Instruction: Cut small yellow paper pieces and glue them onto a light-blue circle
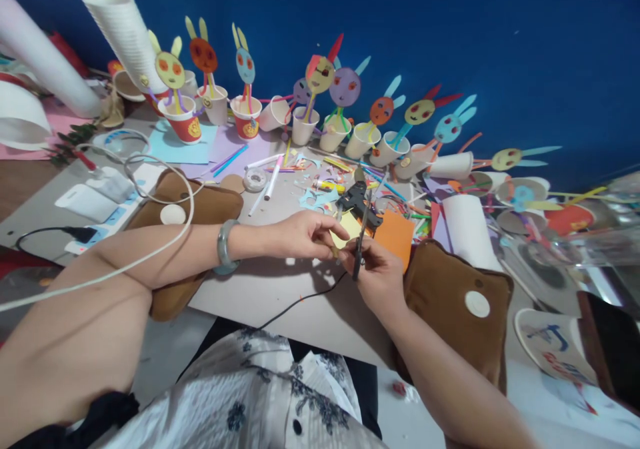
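My left hand [305,234], with a jade-like bangle on the wrist, pinches a small yellowish-brown piece [335,252] over the near part of the table. It is too small to make out its kind. My right hand [377,274] is closed on dark-handled scissors [359,256], whose blades point up and away from me. The right fingertips come close to the small piece; whether they touch it I cannot tell. Just beyond both hands lie a black hot glue gun [360,202], a yellow paper sheet [349,226] and an orange paper sheet [395,236].
Paper cups with rabbit-faced figures [246,66] line the blue wall. Paper scraps and markers [273,177] litter the middle. Brown plush pads [457,309] flank my arms. A power strip [107,216] and white cable [193,199] lie left, a phone [613,349] far right.
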Available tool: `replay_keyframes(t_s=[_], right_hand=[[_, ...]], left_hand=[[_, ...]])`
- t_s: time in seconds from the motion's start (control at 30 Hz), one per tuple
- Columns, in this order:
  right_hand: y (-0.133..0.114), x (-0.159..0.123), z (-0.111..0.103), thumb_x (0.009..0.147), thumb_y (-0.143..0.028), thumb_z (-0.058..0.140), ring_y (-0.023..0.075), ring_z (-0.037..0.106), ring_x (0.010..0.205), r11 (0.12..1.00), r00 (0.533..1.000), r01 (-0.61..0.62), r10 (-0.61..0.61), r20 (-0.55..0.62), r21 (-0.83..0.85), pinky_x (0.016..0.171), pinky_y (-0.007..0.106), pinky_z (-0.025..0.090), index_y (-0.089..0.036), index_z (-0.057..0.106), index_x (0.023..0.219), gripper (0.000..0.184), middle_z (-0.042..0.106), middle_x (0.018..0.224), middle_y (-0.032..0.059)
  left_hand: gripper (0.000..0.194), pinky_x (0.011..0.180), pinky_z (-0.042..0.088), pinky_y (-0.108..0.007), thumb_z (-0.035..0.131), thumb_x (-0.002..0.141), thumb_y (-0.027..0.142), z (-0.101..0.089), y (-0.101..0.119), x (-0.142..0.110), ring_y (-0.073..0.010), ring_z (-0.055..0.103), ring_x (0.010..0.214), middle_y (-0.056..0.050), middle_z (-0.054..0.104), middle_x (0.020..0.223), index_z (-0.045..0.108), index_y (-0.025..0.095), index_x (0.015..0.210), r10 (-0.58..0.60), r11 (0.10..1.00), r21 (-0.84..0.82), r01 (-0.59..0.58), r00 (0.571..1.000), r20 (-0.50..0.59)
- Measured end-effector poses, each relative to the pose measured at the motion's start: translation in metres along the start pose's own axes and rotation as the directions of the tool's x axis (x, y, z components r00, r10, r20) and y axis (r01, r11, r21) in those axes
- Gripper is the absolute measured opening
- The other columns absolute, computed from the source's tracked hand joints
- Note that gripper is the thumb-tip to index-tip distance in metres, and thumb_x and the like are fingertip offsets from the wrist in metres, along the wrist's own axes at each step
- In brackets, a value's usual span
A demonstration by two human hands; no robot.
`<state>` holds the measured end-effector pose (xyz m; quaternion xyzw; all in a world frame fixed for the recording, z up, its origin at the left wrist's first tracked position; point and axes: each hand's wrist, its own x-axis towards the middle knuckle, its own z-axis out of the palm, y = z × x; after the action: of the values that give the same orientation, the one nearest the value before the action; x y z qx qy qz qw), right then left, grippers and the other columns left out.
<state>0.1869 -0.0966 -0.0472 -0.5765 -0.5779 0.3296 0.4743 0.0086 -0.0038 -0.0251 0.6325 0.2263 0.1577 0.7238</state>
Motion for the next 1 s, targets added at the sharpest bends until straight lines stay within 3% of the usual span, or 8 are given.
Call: replay_keyframes(t_s=[0.2, 0.3, 0.43, 0.57, 0.63, 0.77, 0.87, 1.0], right_hand=[[-0.002, 0.001, 0.000, 0.072, -0.038, 0.079, 0.0128, 0.043, 0.061, 0.998, 0.998, -0.062, 0.061, 0.006, 0.024, 0.059, 0.028, 0.037, -0.021, 0.053, 0.063, 0.032, 0.052, 0.063, -0.0023], [0.000, 0.000, 0.000, 0.071, -0.039, 0.080, 0.0131, 0.043, 0.061, 0.997, 0.997, -0.072, 0.071, 0.016, 0.028, 0.059, 0.028, 0.037, -0.022, 0.053, 0.064, 0.032, 0.052, 0.065, -0.0019], [0.005, 0.000, 0.000, 0.071, -0.038, 0.080, 0.0131, 0.044, 0.062, 0.997, 0.997, -0.074, 0.073, 0.038, 0.023, 0.060, 0.028, 0.038, -0.021, 0.054, 0.064, 0.032, 0.054, 0.066, -0.0019], [0.004, 0.000, 0.001, 0.072, -0.039, 0.079, 0.0131, 0.044, 0.062, 0.997, 0.998, -0.068, 0.068, -0.012, 0.033, 0.060, 0.028, 0.039, -0.022, 0.054, 0.064, 0.032, 0.052, 0.064, -0.0025], [0.001, 0.000, 0.001, 0.073, -0.040, 0.079, 0.0136, 0.046, 0.062, 0.997, 0.997, -0.062, 0.064, -0.045, 0.045, 0.061, 0.028, 0.041, -0.022, 0.055, 0.065, 0.030, 0.052, 0.064, -0.0022], [-0.004, -0.001, 0.002, 0.072, -0.038, 0.080, 0.0139, 0.047, 0.063, 0.996, 0.996, -0.059, 0.063, -0.060, 0.067, 0.062, 0.029, 0.043, -0.022, 0.059, 0.070, 0.027, 0.055, 0.067, -0.0018], [-0.006, -0.002, 0.003, 0.072, -0.037, 0.080, 0.0138, 0.048, 0.063, 0.996, 0.998, -0.050, 0.054, -0.046, 0.076, 0.063, 0.029, 0.043, -0.022, 0.060, 0.070, 0.026, 0.056, 0.066, -0.0022], [-0.006, -0.002, 0.004, 0.073, -0.038, 0.080, 0.0147, 0.050, 0.064, 0.995, 0.997, -0.070, 0.071, -0.010, 0.069, 0.063, 0.029, 0.044, -0.022, 0.061, 0.069, 0.025, 0.057, 0.066, -0.0015]], left_hand=[[0.033, 0.057, 0.045, -0.016, 0.073, 0.067, 0.008, -0.002, 0.005, 0.000, -0.0052, 0.059, 0.060, 0.001, 0.068, 0.071, 0.065, 0.008, 0.100, 0.110, 0.990, 0.103, -0.101, 0.990, -0.083], [0.028, 0.057, 0.045, -0.015, 0.070, 0.068, 0.005, -0.004, 0.006, 0.000, -0.0041, 0.058, 0.059, 0.003, 0.065, 0.067, 0.064, 0.009, 0.095, 0.146, 0.988, 0.073, -0.138, 0.981, -0.129], [0.025, 0.058, 0.048, -0.016, 0.068, 0.072, 0.005, -0.004, 0.006, 0.000, -0.0049, 0.060, 0.058, 0.002, 0.065, 0.067, 0.063, 0.010, 0.096, 0.121, 0.992, -0.010, -0.124, 0.980, -0.156], [0.018, 0.053, 0.047, -0.017, 0.064, 0.084, 0.019, -0.002, 0.009, -0.001, -0.0052, 0.058, 0.054, 0.003, 0.061, 0.066, 0.061, 0.011, 0.100, 0.082, 0.994, -0.057, -0.094, 0.978, -0.191], [0.020, 0.053, 0.047, -0.017, 0.064, 0.086, 0.025, 0.000, 0.010, -0.001, -0.0049, 0.059, 0.056, 0.002, 0.062, 0.070, 0.061, 0.011, 0.099, 0.050, 0.995, -0.075, -0.064, 0.984, -0.173], [0.021, 0.055, 0.046, -0.018, 0.075, 0.076, 0.025, 0.002, 0.008, 0.000, -0.0050, 0.056, 0.058, 0.003, 0.061, 0.069, 0.061, 0.011, 0.083, 0.042, 0.998, -0.043, -0.046, 0.994, -0.097], [0.021, 0.053, 0.043, -0.017, 0.072, 0.077, 0.024, 0.004, 0.003, 0.000, -0.0044, 0.051, 0.055, 0.005, 0.055, 0.060, 0.057, 0.012, 0.069, 0.079, 0.996, -0.023, -0.081, 0.995, -0.062], [0.018, 0.054, 0.044, -0.017, 0.068, 0.079, 0.023, 0.004, 0.003, -0.001, -0.0052, 0.054, 0.057, 0.004, 0.056, 0.061, 0.057, 0.012, 0.069, 0.043, 0.999, -0.026, -0.045, 0.997, -0.065]])
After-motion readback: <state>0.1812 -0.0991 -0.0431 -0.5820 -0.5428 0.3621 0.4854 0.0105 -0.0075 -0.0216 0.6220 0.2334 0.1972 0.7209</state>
